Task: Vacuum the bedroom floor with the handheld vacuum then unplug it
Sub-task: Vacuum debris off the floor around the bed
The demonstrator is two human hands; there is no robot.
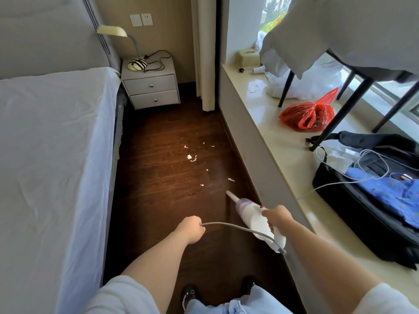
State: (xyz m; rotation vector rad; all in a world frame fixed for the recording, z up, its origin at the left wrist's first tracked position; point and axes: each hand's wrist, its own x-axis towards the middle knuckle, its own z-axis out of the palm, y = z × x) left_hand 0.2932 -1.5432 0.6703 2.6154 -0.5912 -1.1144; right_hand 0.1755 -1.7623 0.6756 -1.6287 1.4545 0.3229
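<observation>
A white handheld vacuum with a purple dust cup points its narrow nozzle down toward the dark wooden floor. My right hand grips its handle. A grey power cord runs from the handle's rear to my left hand, which holds it in a fist. Several white paper scraps lie on the floor ahead of the nozzle, the nearest just beyond its tip.
A bed with a white sheet bounds the left. A low window ledge on the right carries a red plastic bag, an open black suitcase and chair legs. A white nightstand with a lamp stands at the far end.
</observation>
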